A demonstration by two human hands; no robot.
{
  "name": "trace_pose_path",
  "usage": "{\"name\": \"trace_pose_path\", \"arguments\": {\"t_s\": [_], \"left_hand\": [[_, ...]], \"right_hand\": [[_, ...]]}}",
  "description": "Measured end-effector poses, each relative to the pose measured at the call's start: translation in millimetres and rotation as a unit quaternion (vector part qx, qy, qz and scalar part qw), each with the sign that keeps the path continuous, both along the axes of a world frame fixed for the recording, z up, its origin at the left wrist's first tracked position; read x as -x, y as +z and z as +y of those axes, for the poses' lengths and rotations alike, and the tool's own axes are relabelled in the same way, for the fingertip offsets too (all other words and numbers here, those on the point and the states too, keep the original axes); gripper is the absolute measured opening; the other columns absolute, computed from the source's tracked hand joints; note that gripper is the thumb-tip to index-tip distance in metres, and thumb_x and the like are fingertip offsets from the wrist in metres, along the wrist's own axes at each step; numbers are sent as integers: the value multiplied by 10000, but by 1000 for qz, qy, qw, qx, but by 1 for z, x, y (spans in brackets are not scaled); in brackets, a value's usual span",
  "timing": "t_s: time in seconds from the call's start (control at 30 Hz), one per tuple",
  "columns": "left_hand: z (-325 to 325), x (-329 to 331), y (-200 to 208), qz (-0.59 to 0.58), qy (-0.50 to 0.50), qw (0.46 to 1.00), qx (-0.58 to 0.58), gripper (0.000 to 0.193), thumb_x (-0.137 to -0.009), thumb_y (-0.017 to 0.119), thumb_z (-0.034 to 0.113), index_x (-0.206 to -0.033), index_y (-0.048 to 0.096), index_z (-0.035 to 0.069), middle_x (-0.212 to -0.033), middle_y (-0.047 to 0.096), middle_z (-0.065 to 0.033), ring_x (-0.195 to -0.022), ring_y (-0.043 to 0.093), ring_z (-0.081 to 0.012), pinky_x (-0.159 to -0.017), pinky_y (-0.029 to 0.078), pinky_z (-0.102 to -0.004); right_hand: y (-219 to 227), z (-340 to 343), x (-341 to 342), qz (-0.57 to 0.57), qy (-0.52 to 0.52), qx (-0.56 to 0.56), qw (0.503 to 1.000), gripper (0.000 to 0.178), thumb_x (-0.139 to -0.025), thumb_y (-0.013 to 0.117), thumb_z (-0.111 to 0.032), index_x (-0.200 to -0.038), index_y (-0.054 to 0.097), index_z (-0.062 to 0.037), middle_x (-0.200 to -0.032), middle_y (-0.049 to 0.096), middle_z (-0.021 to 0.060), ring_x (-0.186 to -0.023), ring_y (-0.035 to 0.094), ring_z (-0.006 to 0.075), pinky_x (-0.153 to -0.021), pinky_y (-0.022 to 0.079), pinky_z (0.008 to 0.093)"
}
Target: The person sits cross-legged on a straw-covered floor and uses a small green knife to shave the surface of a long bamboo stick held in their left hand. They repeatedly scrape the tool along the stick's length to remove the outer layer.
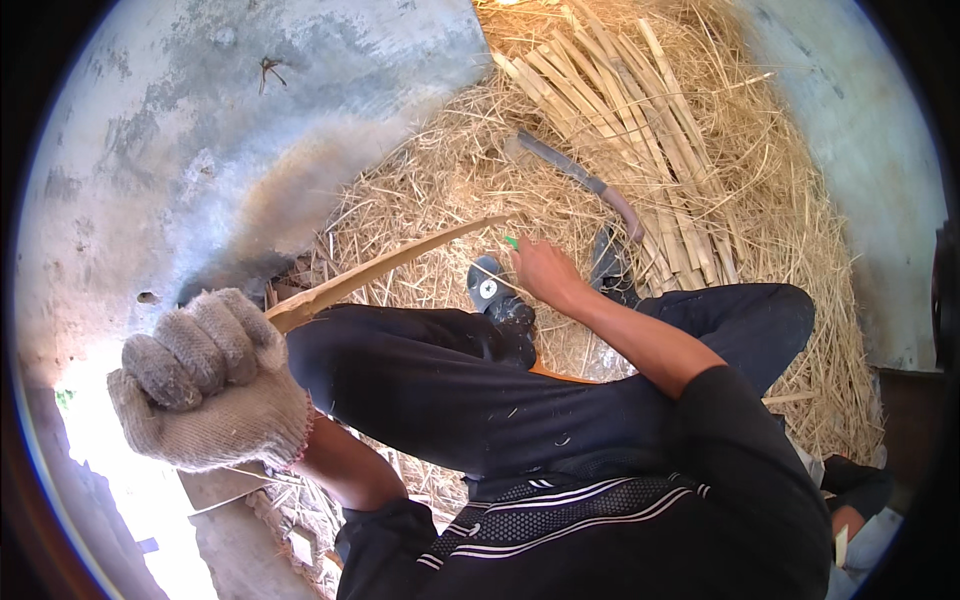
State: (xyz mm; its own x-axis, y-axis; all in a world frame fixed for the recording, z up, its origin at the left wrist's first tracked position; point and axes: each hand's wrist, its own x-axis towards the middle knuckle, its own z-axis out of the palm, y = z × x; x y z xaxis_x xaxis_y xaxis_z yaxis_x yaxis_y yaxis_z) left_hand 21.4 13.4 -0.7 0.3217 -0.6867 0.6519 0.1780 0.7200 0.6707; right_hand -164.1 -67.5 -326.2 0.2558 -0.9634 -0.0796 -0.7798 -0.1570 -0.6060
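A grey knitted glove covers my left hand (pixel 210 385), which is raised at the left and closed around the near end of a long pale bamboo strip (pixel 385 262). The strip slants away to the right, its far end just above my right hand. Bare and closed, my right hand (pixel 548 272) is near the middle, in front of my bent legs. A small green thing (pixel 511 242) sticks out of its fingers toward the strip's far end; the rest of it is hidden in the grip.
A pile of split bamboo strips (pixel 640 110) lies on straw-like shavings (pixel 430 170) at the far right. Beside it rests a large knife (pixel 560 158) with a brown handle. Stained walls (pixel 330 60) flank the shavings. Part of another person (pixel 855 490) shows at lower right.
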Motion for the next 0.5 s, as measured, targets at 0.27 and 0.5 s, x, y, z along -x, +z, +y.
{"name": "trace_pose_path", "arguments": {"t_s": [0.27, 0.5], "left_hand": [[8, -11, 4, -41, -36, 996, -70, 453, -901, 432, 374, -511, 268, 211, -438, 217, 13, -353, 229, -130, -329, 292, -286], [7, -8, 3, -21, 4, 996, -81, 439, -900, 416, 350, -510, 273, 207, -429, 200, 14, -352, 214, -121, -335, 305, -275]], "right_hand": [[110, 43, -31, -153, 63, 64, 984, 286, -987, 494, -279, -1012, 516, 6, -628, 601, 258, -594, 600, 487, -553, 485, 552], [104, 31, -22, -121, 54, 57, 990, 263, -975, 518, -259, -998, 521, 2, -641, 597, 266, -593, 610, 470, -534, 490, 537]]}}
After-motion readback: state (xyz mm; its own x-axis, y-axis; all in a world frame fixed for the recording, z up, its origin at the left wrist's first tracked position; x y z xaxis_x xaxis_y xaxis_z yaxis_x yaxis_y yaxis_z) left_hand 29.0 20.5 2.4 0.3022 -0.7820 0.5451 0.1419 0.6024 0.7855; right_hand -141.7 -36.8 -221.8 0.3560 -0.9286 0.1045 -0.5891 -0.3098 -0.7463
